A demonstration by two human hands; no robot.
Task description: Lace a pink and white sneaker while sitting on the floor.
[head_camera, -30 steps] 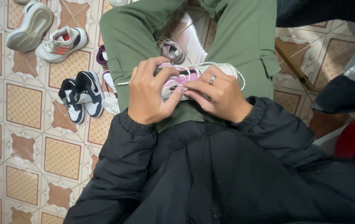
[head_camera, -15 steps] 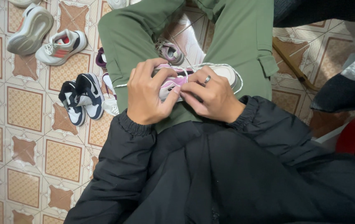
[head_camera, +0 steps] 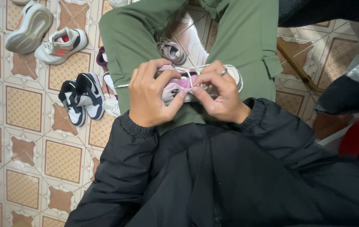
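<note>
A pink and white sneaker (head_camera: 188,84) lies across the lap on the green trousers (head_camera: 246,46), held between both hands. The left hand (head_camera: 150,98) wraps its near end, thumb pressed on the pink upper. The right hand (head_camera: 219,94), with a ring, pinches the white lace (head_camera: 191,80). A black and white pair of shoes (head_camera: 81,96) stands on the tiled floor (head_camera: 24,151) nearby.

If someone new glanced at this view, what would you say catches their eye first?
Most striking is the small pink and white shoe held in the lap at centre, the left hand wrapped around it and the right hand, a ring on one finger, pinching its white lace. Next come the green trousers beneath, and the loose shoes on the patterned floor tiles at left, notably a black and white pair.
</note>
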